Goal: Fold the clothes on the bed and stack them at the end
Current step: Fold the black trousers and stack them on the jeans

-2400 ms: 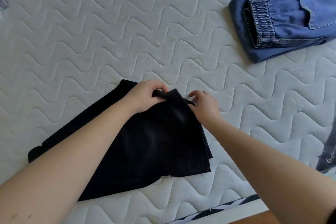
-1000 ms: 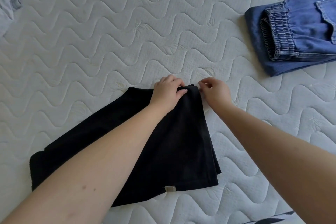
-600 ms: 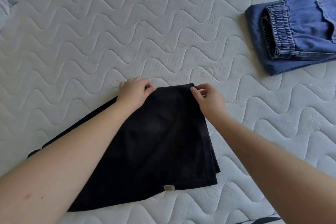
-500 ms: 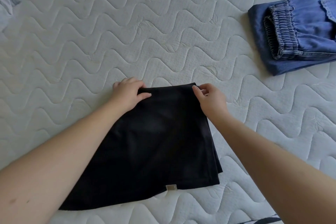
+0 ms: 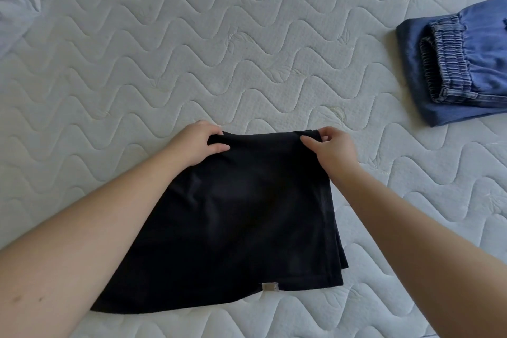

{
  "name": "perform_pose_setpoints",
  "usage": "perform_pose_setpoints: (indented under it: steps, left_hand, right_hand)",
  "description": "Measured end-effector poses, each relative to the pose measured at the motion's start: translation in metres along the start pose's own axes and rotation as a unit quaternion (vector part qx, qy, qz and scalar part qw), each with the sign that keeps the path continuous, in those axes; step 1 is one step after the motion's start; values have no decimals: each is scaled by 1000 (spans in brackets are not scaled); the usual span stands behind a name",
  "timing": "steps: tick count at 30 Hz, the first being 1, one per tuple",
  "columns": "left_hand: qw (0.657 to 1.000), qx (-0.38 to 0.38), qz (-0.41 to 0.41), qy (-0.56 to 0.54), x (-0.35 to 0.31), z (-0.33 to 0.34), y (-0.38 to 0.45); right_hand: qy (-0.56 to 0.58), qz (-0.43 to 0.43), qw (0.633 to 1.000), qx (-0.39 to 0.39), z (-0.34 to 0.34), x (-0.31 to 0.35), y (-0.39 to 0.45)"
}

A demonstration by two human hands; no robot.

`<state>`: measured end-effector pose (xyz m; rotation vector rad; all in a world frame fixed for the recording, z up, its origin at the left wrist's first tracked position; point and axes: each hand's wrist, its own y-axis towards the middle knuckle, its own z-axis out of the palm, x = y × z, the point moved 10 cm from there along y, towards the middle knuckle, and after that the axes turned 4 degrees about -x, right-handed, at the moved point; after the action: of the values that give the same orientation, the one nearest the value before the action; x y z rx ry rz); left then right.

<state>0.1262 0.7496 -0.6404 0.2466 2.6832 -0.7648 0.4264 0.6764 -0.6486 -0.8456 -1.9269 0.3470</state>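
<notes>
Between both hands (image 5: 196,145) (image 5: 333,150), black garment (image 5: 236,217).

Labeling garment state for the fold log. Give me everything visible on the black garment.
The black garment is soft, matte cloth, lying flat on the quilted mattress in a folded, roughly square shape. Layered edges show along its right side, and a small grey tag sits at the near hem. The left hand grips its far left corner; the right hand pinches the far right corner. Forearms cover part of it.
</notes>
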Motion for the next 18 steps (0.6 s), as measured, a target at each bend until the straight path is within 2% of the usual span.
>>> perform_pose_setpoints:
  steps: [3, 10, 14, 18]
  left_hand:
    - [999, -14, -28, 18, 9, -6, 3]
    - [998, -53, -29, -32, 11, -7, 1]
    - [994, -72, -35, -74, 16, -9, 1]
    - [993, -71, -34, -91, 17, -10, 2]
  right_hand:
    - [-35, -53, 997, -45, -12, 6, -6]
    - [-21, 13, 1000, -2, -2, -19, -14]
    - [-62, -4, 997, 55, 7, -20, -12]
    - [-63, 0, 997, 51, 12, -9, -7]
